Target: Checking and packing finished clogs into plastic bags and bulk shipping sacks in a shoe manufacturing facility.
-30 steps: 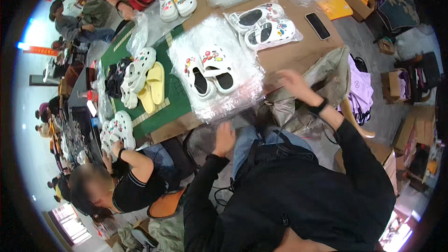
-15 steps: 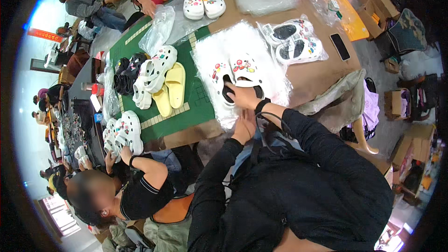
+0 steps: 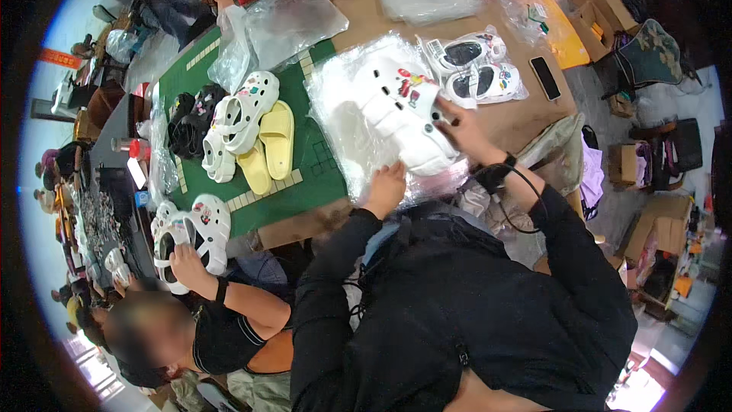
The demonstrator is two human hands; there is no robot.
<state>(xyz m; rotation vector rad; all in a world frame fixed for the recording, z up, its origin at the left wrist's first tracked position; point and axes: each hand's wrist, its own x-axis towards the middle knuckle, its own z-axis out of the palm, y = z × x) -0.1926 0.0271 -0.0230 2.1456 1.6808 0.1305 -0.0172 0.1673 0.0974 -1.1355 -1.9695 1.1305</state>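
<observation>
Far to the left of the fingers, a co-worker's hand (image 3: 185, 258) rests on a white clog with dark openings (image 3: 200, 233) at the edge of the green mat (image 3: 305, 183). Further along the mat lie black sandals (image 3: 187, 122), a white clog with charms (image 3: 245, 111) and a pair of yellow slides (image 3: 268, 145).

The left hand (image 3: 386, 187) lies flat on the clear plastic bag (image 3: 339, 107) spread on the worktop (image 3: 534, 118), its fingers (image 3: 396, 172) pressed together just below the white clogs (image 3: 400, 118). These clogs sit on the bag, between the two hands, with coloured charms on top.

The right hand (image 3: 465, 133) grips the right side of the clogs, its fingers (image 3: 448, 109) curled onto them. Up and right of those fingers lies a bagged pair of white clogs (image 3: 480, 69), then a black phone (image 3: 545, 78).
</observation>
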